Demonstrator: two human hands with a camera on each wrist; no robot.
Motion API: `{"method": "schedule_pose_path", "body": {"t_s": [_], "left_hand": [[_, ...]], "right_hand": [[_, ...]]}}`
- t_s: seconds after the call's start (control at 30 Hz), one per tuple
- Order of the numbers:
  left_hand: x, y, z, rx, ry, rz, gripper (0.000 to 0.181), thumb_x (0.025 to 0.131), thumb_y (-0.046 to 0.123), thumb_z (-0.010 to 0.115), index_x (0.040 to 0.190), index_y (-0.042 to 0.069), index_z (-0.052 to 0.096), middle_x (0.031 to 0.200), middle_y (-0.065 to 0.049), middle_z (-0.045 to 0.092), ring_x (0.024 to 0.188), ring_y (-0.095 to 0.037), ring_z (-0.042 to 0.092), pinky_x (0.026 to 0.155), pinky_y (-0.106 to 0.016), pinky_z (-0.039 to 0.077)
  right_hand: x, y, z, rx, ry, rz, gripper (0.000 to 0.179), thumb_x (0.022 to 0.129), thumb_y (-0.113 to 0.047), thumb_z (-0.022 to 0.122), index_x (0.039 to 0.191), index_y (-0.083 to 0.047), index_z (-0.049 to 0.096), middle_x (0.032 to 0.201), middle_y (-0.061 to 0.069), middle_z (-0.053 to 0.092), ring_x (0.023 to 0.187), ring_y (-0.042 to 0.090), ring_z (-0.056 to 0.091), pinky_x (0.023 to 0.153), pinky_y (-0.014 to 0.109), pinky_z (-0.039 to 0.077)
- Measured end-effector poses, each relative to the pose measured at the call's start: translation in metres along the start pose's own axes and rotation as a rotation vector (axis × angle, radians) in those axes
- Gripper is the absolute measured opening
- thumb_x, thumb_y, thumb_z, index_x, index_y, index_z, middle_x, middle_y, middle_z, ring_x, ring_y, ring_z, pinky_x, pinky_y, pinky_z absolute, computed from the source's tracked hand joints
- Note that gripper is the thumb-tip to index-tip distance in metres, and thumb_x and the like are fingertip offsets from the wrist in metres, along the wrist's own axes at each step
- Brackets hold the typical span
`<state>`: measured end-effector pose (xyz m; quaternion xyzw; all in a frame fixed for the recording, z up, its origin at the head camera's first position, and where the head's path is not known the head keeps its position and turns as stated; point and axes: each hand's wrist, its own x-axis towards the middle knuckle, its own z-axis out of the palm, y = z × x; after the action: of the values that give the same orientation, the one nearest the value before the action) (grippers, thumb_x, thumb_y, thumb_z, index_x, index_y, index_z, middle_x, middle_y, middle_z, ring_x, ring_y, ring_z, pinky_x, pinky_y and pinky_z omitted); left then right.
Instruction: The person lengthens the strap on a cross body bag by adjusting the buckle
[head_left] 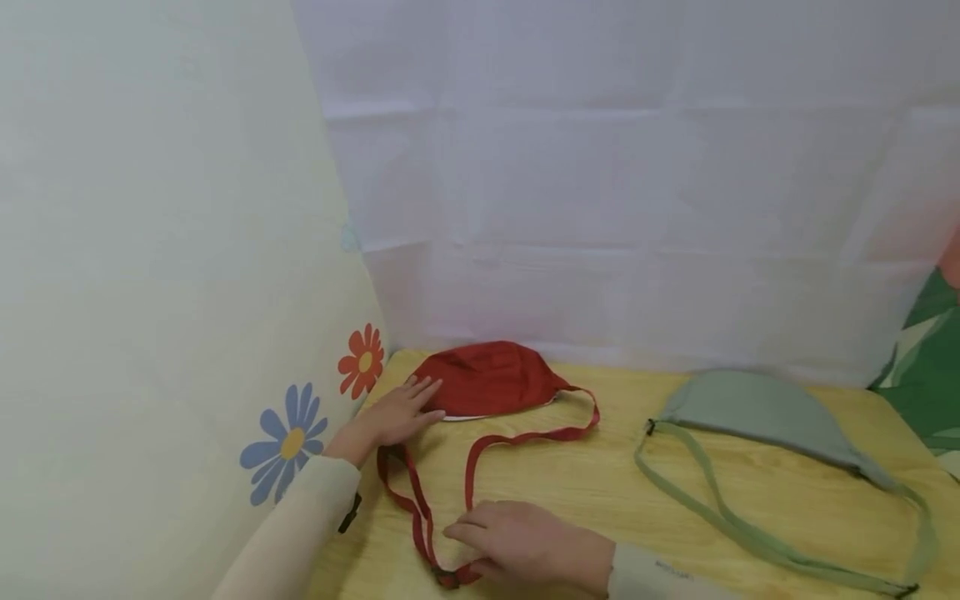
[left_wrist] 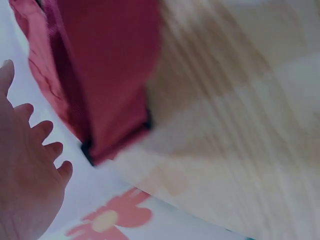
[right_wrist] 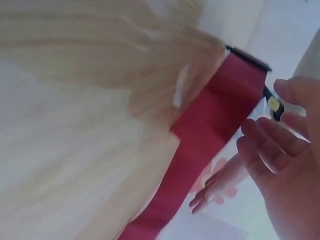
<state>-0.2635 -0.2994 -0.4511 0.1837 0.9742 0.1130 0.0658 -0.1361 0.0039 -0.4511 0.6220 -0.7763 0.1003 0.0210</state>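
A red crescent-shaped strap bag lies at the back of the wooden-topped table. My left hand is at its left end, fingers spread and nearly straight; in the left wrist view the same hand has nothing in its fingers. The bag's red strap loops forward across the table. Over the strap's front part is my right hand, fingers loosely bent. In the right wrist view that hand is beside the strap and its black adjuster, not gripping them.
To the right lies a grey-green crescent-shaped bag with a light green strap. A black buckle hangs by the left forearm. White sheeting rises behind the table, and a flower-printed panel borders the left.
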Motion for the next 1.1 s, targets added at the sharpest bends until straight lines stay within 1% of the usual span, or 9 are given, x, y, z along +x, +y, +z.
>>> {"method": "schedule_pose_path", "body": {"t_s": [0.13,0.23,0.33,0.5,0.63,0.73,0.83,1.0,1.1], "left_hand": [[0.004,0.02,-0.005,-0.009,0.003,0.032,0.079,0.103,0.059,0.041,0.161,0.007,0.024,0.164,-0.023,0.024,0.152,-0.048,0.013,0.121,-0.063,0.012],[0.005,0.039,-0.008,-0.023,-0.006,0.054,0.077,0.105,0.057,0.041,0.161,0.008,0.023,0.165,-0.021,0.022,0.152,-0.046,0.011,0.122,-0.061,0.009],[0.007,0.058,-0.007,-0.031,-0.013,0.074,0.076,0.105,0.056,0.039,0.162,0.009,0.022,0.166,-0.019,0.02,0.154,-0.044,0.009,0.122,-0.06,0.008],[0.014,0.09,-0.005,0.007,-0.011,0.125,0.074,0.106,0.056,0.035,0.162,0.01,0.021,0.167,-0.017,0.019,0.155,-0.039,0.007,0.123,-0.058,0.01],[0.018,0.117,-0.004,0.052,0.01,0.172,0.071,0.107,0.054,0.038,0.161,0.01,0.024,0.167,-0.015,0.021,0.155,-0.036,0.009,0.123,-0.056,0.012],[0.019,0.134,-0.001,0.082,0.028,0.193,0.072,0.106,0.055,0.039,0.161,0.011,0.026,0.167,-0.012,0.021,0.156,-0.034,0.009,0.124,-0.055,0.014],[0.017,0.147,0.005,0.096,0.043,0.204,0.074,0.105,0.059,0.038,0.161,0.013,0.026,0.168,-0.01,0.02,0.156,-0.033,0.009,0.124,-0.054,0.013],[0.013,0.169,0.013,0.089,0.036,0.23,0.076,0.104,0.061,0.037,0.163,0.016,0.021,0.169,-0.007,0.016,0.156,-0.031,0.006,0.124,-0.053,0.012],[0.014,0.185,0.017,0.108,0.03,0.255,0.076,0.105,0.06,0.036,0.164,0.017,0.017,0.17,-0.006,0.015,0.156,-0.032,0.005,0.124,-0.052,0.013]], "right_hand": [[-0.009,0.01,-0.004,-0.019,0.073,0.029,0.048,0.1,-0.029,0.065,0.145,-0.015,0.053,0.132,-0.005,0.062,0.12,0.006,0.058,0.103,0.019,0.045],[-0.019,0.016,-0.007,-0.001,0.104,0.078,0.047,0.1,-0.028,0.066,0.143,-0.014,0.055,0.132,-0.004,0.062,0.12,0.008,0.058,0.102,0.023,0.047],[-0.031,0.022,-0.011,0.021,0.119,0.14,0.048,0.099,-0.028,0.066,0.143,-0.013,0.054,0.133,-0.002,0.062,0.12,0.01,0.058,0.101,0.027,0.049],[-0.054,0.033,-0.02,0.028,0.19,0.237,0.052,0.097,-0.025,0.07,0.144,-0.011,0.053,0.133,0.001,0.062,0.121,0.015,0.059,0.102,0.032,0.05],[-0.072,0.041,-0.026,0.007,0.258,0.292,0.053,0.094,-0.023,0.073,0.143,-0.009,0.054,0.132,0.003,0.062,0.12,0.018,0.06,0.1,0.037,0.052],[-0.084,0.045,-0.029,0.008,0.286,0.331,0.054,0.093,-0.021,0.074,0.142,-0.008,0.055,0.133,0.004,0.062,0.12,0.02,0.06,0.099,0.041,0.052],[-0.096,0.046,-0.031,0.014,0.302,0.376,0.055,0.092,-0.021,0.075,0.141,-0.008,0.055,0.133,0.004,0.063,0.12,0.022,0.061,0.099,0.042,0.052],[-0.118,0.047,-0.037,-0.003,0.326,0.446,0.057,0.092,-0.021,0.076,0.143,-0.007,0.054,0.137,0.008,0.062,0.125,0.026,0.059,0.1,0.047,0.051],[-0.134,0.051,-0.04,-0.03,0.347,0.489,0.061,0.09,-0.021,0.078,0.144,-0.006,0.054,0.143,0.011,0.058,0.131,0.031,0.056,0.103,0.051,0.049]]}}
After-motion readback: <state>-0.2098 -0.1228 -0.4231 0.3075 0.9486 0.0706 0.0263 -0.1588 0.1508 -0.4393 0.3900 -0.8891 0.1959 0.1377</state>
